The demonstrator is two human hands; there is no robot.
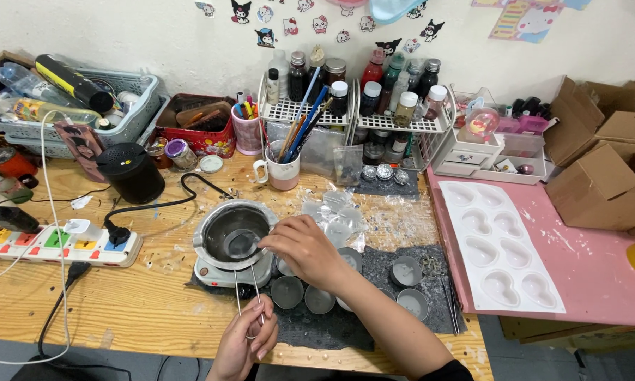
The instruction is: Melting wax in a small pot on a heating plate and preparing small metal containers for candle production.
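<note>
The left hand [243, 346], near the wooden table's [155, 310] front edge, pinched long metal tweezers [248, 296] shut-fingered. The right hand [303, 250] hovered at the rim of the metal melting pot [234, 233] on its small hotplate [226, 274], fingertips pinched together; whether they held anything could not be told.

left hand [243, 346] pinches long metal tweezers [250, 296] | right hand [305, 248] reaches over metal pot [234, 233] on small heater [226, 271] | round tins [409, 269] on dark mat [374, 310] | white mould [501, 247] on pink surface [593, 275] | power strip [56, 243] left
</note>
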